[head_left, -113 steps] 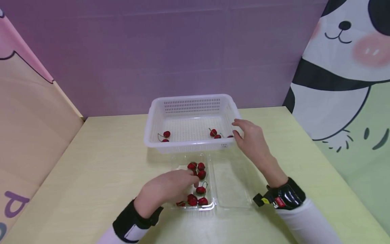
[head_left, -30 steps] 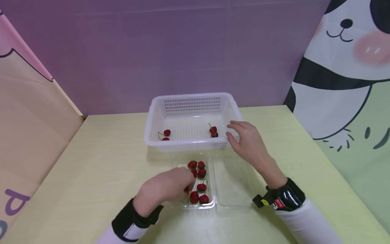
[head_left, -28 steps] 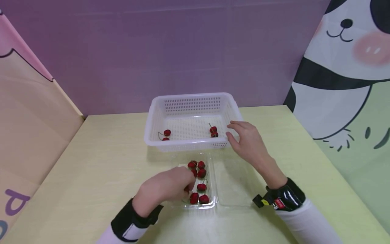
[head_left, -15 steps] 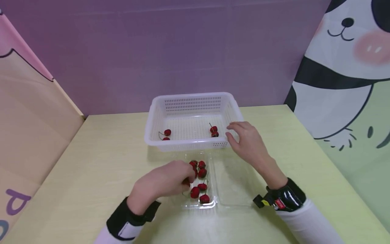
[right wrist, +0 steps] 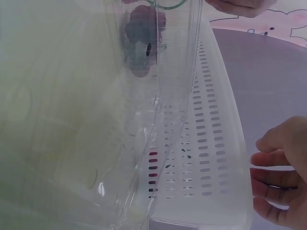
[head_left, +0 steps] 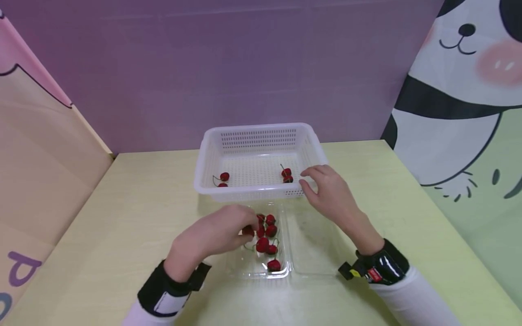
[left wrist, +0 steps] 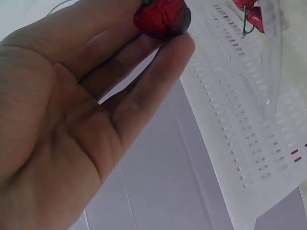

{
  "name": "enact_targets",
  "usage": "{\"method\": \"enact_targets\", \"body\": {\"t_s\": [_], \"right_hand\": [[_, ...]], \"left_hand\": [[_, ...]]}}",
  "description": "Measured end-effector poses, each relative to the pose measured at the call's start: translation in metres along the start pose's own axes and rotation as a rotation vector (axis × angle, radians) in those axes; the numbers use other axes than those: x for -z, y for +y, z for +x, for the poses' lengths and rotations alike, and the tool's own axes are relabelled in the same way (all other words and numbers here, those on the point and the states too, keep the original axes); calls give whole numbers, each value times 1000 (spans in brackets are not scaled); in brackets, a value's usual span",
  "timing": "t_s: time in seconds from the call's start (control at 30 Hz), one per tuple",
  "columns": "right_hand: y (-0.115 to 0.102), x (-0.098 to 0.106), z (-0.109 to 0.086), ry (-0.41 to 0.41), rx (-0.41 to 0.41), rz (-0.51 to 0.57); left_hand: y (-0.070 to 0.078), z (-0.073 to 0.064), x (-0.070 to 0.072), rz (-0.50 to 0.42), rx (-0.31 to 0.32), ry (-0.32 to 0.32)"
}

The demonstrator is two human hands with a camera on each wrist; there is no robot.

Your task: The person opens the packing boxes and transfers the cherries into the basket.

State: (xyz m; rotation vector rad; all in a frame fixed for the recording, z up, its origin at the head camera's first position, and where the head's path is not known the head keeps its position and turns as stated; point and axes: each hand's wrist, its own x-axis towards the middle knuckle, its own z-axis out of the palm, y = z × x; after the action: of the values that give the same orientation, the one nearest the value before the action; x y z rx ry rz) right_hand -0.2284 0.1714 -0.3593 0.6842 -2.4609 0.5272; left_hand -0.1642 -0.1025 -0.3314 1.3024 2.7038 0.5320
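My left hand [head_left: 216,231] pinches a red cherry [left wrist: 165,18] between thumb and fingers, over the left side of a clear plastic clamshell box [head_left: 285,262]. Several cherries [head_left: 271,231] with thin green stems lie in the box's right half; the hand hides part of its far left. Behind the box stands a white slotted basket [head_left: 253,194]. In it, one pair of cherries [head_left: 224,176] lies at left and another pair [head_left: 287,172] at right. My right hand [head_left: 332,194], fingers loosely bent and holding nothing, is at the basket's front right corner; contact with the rim is unclear.
The clamshell's clear lid [head_left: 314,249] lies opened flat to the right of the box. All stands on a pale wooden table [head_left: 134,226]. A purple backdrop [head_left: 244,68] rises behind, with printed panels at both sides.
My left hand moves away from me along the box, carrying the cherry. One loose cherry in the box has shifted the same way. The right hand drifts slightly left and nearer.
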Motion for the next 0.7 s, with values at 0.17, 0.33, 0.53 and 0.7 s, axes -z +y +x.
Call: {"method": "enact_targets", "body": {"t_s": [0.17,0.33,0.53,0.7], "right_hand": [[-1,0,0,-1,12,2],[-4,0,0,38,56,9],[-13,5,-1,21,64,3],[-18,5,-3,-13,71,-8]], "left_hand": [[-1,0,4,42,-20,57],[-2,1,7,49,-40,102],[-7,2,7,21,-87,180],[-9,2,9,41,-89,248]]}}
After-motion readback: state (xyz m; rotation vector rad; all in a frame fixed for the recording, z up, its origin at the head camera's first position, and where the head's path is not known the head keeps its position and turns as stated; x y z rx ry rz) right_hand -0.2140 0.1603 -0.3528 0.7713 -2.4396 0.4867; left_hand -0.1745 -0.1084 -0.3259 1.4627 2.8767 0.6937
